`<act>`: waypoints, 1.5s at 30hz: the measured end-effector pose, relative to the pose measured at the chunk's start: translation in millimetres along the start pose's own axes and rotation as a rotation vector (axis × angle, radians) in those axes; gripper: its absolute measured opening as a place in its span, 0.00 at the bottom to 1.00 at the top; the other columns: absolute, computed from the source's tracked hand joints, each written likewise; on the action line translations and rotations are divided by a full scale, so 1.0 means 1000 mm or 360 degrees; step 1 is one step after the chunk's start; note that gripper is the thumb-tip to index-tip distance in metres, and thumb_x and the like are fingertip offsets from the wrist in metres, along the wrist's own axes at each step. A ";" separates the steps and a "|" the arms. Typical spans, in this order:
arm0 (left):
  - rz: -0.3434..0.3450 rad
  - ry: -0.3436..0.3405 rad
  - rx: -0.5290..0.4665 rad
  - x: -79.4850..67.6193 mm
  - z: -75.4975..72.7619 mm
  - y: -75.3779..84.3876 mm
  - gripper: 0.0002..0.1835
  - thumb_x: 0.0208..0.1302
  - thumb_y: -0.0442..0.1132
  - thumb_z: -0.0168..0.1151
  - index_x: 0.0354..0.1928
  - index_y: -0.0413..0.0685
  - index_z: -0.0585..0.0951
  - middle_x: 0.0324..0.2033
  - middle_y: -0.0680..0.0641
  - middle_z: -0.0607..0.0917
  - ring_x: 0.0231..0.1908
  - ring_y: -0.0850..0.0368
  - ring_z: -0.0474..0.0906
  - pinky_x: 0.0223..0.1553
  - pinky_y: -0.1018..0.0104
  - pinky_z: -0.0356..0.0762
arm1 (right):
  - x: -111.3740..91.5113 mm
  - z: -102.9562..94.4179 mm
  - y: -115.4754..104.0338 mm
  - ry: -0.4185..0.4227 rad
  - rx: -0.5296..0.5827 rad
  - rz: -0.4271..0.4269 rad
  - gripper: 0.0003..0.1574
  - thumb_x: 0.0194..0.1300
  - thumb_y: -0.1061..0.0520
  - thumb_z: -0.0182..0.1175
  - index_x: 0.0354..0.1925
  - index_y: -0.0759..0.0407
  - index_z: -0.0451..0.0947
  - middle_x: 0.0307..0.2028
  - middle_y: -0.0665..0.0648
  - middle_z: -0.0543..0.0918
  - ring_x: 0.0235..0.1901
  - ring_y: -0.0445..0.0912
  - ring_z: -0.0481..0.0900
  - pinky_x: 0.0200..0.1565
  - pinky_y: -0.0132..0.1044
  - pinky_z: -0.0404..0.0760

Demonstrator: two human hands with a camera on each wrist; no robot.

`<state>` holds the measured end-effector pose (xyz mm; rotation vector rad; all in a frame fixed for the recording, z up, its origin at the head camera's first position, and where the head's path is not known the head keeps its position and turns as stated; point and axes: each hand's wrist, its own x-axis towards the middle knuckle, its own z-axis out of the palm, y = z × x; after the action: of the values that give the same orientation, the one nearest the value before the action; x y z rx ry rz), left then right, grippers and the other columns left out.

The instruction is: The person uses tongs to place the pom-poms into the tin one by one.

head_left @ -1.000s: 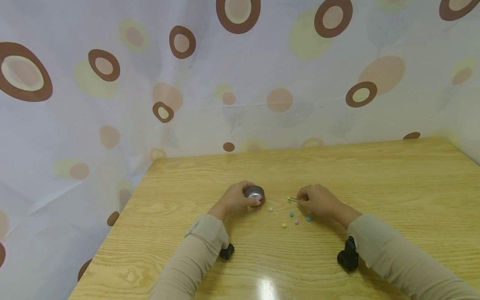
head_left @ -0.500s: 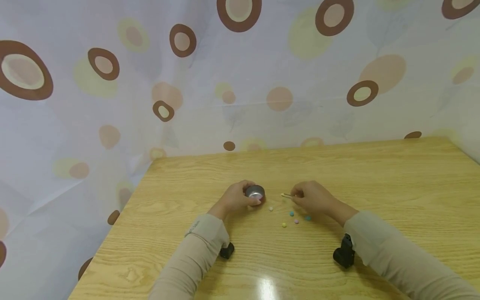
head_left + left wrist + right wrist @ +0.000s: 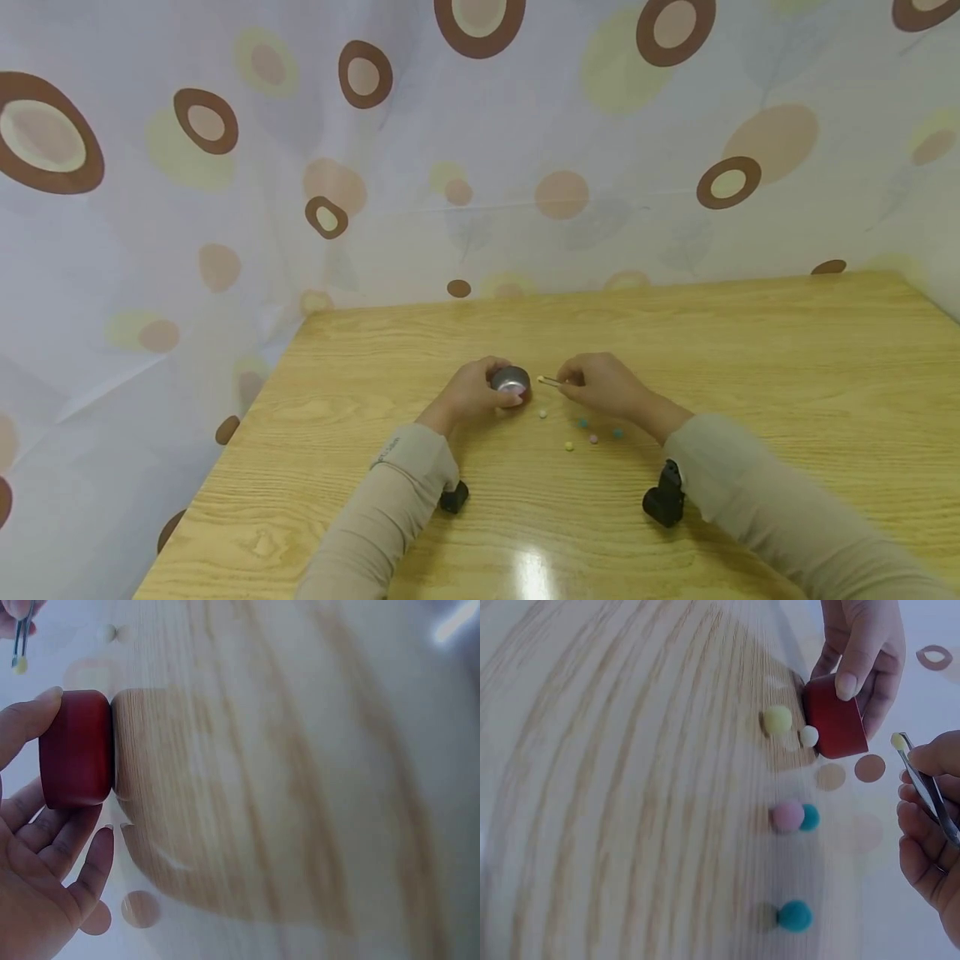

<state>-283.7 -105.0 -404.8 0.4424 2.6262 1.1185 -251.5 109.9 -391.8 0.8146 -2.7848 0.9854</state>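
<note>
My left hand (image 3: pixel 467 395) grips a small round bowl (image 3: pixel 75 750), red outside and shiny metal inside, standing on the table. In my right hand (image 3: pixel 609 387) I pinch metal tweezers (image 3: pixel 928 789). Their tips hold a small yellow pom-pom (image 3: pixel 898 741), raised off the table just right of the bowl's rim. Near the bowl lies a white pom-pom (image 3: pixel 808 736). Another yellow pom-pom (image 3: pixel 777 720), a pink pom-pom (image 3: pixel 787 816) and two blue pom-poms, one nearer (image 3: pixel 794 916) and one partly behind the pink (image 3: pixel 810 817), lie on the wood. The bowl's contents are too small to make out.
The wooden table (image 3: pixel 375 350) runs back to a patterned curtain (image 3: pixel 480 167) with brown and yellow circles. A black wrist camera (image 3: pixel 666 496) hangs under the right sleeve, and another camera (image 3: pixel 454 498) under the left sleeve.
My right hand has moved left and slightly away from me, bringing the tweezers and yellow pom-pom close to the bowl. The left hand and bowl have stayed in place.
</note>
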 end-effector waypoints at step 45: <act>0.0006 0.0000 0.0002 0.000 0.000 -0.001 0.33 0.45 0.47 0.67 0.54 0.46 0.68 0.43 0.50 0.75 0.42 0.58 0.70 0.44 0.65 0.67 | 0.011 0.017 -0.002 -0.0077 -0.0011 0.0051 0.08 0.54 0.61 0.56 0.33 0.65 0.78 0.22 0.50 0.74 0.21 0.41 0.68 0.26 0.33 0.70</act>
<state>-283.5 -105.7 -406.0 0.4480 2.6273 1.1183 -258.0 93.7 -401.1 0.8061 -2.8487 0.9734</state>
